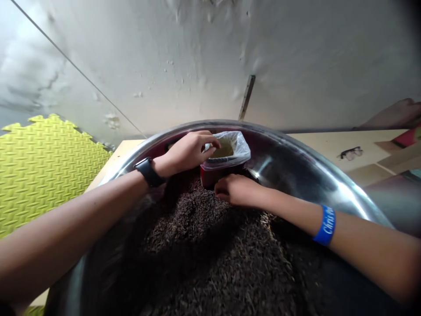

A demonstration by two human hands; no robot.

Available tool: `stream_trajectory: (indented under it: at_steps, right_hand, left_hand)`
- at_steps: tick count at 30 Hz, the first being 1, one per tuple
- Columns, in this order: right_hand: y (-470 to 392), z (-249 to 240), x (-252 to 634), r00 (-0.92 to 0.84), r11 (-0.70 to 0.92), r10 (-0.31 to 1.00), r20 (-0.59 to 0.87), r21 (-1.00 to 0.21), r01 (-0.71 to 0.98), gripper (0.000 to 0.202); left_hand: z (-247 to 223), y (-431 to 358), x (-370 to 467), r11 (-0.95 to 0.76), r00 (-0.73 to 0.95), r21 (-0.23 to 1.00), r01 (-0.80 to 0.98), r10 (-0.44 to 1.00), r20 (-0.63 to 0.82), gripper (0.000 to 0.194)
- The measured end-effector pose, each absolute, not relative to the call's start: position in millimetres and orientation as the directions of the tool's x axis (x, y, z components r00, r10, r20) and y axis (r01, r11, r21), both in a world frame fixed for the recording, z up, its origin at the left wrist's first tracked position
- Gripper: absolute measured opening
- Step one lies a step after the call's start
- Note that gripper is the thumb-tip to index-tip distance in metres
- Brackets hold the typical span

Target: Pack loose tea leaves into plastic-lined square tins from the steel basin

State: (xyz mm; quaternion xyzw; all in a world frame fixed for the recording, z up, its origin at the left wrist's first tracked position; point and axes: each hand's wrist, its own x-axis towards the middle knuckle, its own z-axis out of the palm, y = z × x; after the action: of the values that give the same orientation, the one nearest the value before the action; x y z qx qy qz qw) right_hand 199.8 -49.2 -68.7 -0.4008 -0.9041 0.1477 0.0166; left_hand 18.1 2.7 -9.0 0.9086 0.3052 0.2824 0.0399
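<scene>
Working inside a wide metal basin (292, 162), the person has both hands at a small red box (209, 175) that stands against the basin's far rim, near its middle, at the top of a heap of loose dark shreds (204, 219). A clear plastic liner (242, 151) is folded out over the box's mouth, which faces up and stands open.

The left hand (189, 151), with a black watch (149, 171) at its wrist, is at the left side of that mouth, thumb and forefinger curled towards each other above the opening; whether they pinch the liner I cannot tell. The right hand (241, 190), below a blue wristband (325, 226), is low at the box's near side, fingers bent inwards just above the shreds. Shadow lies there, so I cannot say whether it grips the box, a few shreds or nothing.

The step in hand seems to be handling the lined box at the heap. As I judge it, the next move calls for a steady box and an unobstructed mouth.

Beyond the basin's right rim, glasses (351, 153) lie on the pale worktop (320, 142).
</scene>
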Motion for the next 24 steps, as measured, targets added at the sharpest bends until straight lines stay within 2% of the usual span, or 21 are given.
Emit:
stream_trajectory:
  at_steps: [5,10,13,17,24]
  right_hand:
    - [-53,-34,203,-0.681,0.56,0.732,0.024,-0.59,0.581,0.016]
    - [-58,-3,211,-0.572,0.418,0.814,0.106,-0.791,0.448,0.012]
    - [-56,2,219,-0.428,0.349,0.888,0.168,-0.852,0.39,0.014]
    - [-48,-4,227,-0.275,0.231,0.949,0.151,-0.931,0.284,0.02]
    - [-47,-10,224,-0.234,0.177,0.964,0.124,-0.959,0.223,0.023]
  left_hand:
    - [-5,-1,17,-0.821,0.665,0.262,0.507,0.566,0.487,0.02]
    - [-1,-1,16,-0.806,0.635,0.347,0.479,0.591,0.497,0.02]
    - [3,-4,18,-0.791,0.636,0.431,0.435,0.608,0.475,0.026]
    - [4,-9,20,-0.791,0.678,0.477,0.383,0.591,0.437,0.029]
    - [-10,-10,26,-0.796,0.632,0.479,0.369,0.593,0.499,0.021]
